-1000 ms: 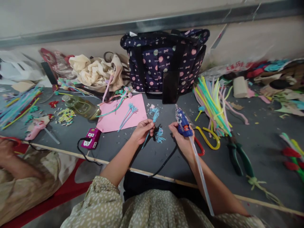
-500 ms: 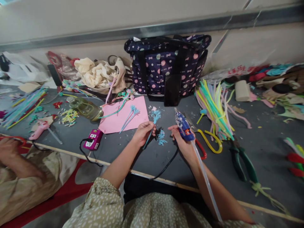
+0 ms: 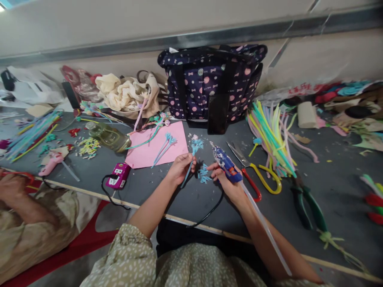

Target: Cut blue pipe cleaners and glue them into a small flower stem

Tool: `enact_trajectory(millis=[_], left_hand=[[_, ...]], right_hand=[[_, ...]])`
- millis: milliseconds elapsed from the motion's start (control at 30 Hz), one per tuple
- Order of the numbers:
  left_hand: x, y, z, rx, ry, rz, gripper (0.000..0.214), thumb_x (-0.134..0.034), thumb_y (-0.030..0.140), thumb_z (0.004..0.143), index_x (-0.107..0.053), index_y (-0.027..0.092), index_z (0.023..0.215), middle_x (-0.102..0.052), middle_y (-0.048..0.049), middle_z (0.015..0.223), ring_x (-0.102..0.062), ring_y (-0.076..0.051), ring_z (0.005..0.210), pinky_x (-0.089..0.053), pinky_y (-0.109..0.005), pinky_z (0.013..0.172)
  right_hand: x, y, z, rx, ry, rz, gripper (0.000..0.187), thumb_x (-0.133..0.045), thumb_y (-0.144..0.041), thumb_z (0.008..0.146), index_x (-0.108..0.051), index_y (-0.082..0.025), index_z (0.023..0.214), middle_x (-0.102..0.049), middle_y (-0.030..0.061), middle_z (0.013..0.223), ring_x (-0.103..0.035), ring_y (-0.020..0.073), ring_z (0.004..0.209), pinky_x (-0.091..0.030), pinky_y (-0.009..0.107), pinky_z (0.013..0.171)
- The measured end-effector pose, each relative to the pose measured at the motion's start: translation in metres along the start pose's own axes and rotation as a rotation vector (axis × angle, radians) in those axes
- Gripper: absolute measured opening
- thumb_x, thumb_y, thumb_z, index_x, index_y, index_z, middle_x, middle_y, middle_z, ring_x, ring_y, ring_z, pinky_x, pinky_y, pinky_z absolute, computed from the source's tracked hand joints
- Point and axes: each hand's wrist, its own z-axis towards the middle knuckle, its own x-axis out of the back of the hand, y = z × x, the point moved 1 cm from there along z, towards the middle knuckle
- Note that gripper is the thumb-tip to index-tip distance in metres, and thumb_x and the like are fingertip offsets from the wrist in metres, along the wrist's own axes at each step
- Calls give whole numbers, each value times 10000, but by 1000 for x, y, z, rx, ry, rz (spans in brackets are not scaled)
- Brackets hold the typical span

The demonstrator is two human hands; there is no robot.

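Observation:
Between the thumb and fingers of my left hand (image 3: 181, 167) is a blue pipe-cleaner flower (image 3: 195, 150), its stem slanting down toward me. My right hand (image 3: 227, 181) is closed round a blue glue gun (image 3: 225, 163) with a long clear glue stick (image 3: 266, 227) running out of its back over my forearm. The gun's nozzle points away from me, apart from the flower. My right fingertips are beside a small pile of cut blue pipe-cleaner pieces (image 3: 204, 174). Two more blue flowers (image 3: 164, 148) lie on a pink sheet (image 3: 140, 155) to the left.
Scissors (image 3: 254, 167) lie right of the glue gun, near pliers (image 3: 308, 203) and a pipe-cleaner bundle (image 3: 272, 135). A patterned bag (image 3: 197, 87) stands behind, a phone (image 3: 217, 114) against it. Left are a bottle (image 3: 107, 136), a purple power strip (image 3: 118, 175) and a co-worker's hand (image 3: 13, 189).
My right hand has moved left with the glue gun, bringing its fingers to the blue pieces and uncovering more of the scissors. My left hand stays almost where it was with the flower.

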Motion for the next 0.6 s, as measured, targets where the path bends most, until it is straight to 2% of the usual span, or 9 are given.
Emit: enact_trajectory(millis=[367,600], left_hand=[[-4,3,-2,-2,4,9,386,-829,410,646,-582,120,703,-544,12,638,-472,-65,507,-381,-202,471],[-2,2,-3,-11,-28,10,361,-817,392,671,-587,118,719,-524,13,630,-465,-65,519,-381,-200,483]], right_hand=[[0,-5,-1,-11,-37,-7,284,-618,-489,848,-669,-210,857,-705,35,852,-604,135,634,-507,281,624],[-4,-14,-2,-56,-106,-1,321,-651,-517,795,-693,-201,835,-711,40,759,-589,138,553,-513,289,555]])
